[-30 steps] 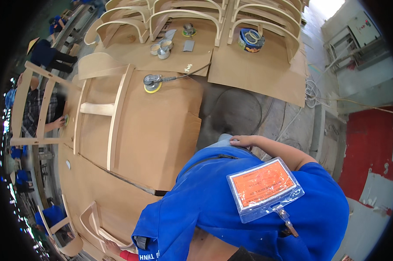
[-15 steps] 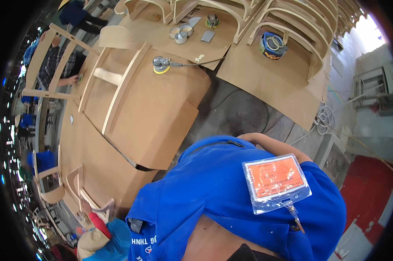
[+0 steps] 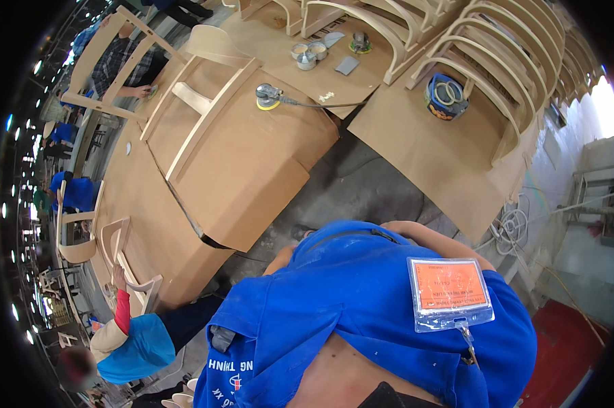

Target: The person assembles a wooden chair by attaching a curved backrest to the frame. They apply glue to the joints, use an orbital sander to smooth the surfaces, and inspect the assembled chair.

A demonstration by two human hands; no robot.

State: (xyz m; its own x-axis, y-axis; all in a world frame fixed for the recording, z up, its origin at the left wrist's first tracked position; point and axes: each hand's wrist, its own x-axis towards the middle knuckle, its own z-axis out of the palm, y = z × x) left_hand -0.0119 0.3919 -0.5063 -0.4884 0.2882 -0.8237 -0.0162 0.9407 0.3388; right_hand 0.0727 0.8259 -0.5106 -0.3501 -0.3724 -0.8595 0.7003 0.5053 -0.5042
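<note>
We were looking straight down at the big brown workbench (image 3: 252, 163), covered in board, with a pale wooden chair frame (image 3: 198, 102) lying flat on it toward the far left. Closer in, our own blue work shirt (image 3: 361, 306) filled the lower middle, an orange badge (image 3: 450, 289) in a clear sleeve hanging off it. Our right forearm (image 3: 429, 238) bent across the shirt's top edge and a bit of the left arm (image 3: 280, 258) poked out beside it, but both hands were tucked out of sight, so we couldn't tell what the fingers were doing. Smallest: the yellow-padded sander (image 3: 268, 96) sat alone on the bench, well apart from us.
</note>
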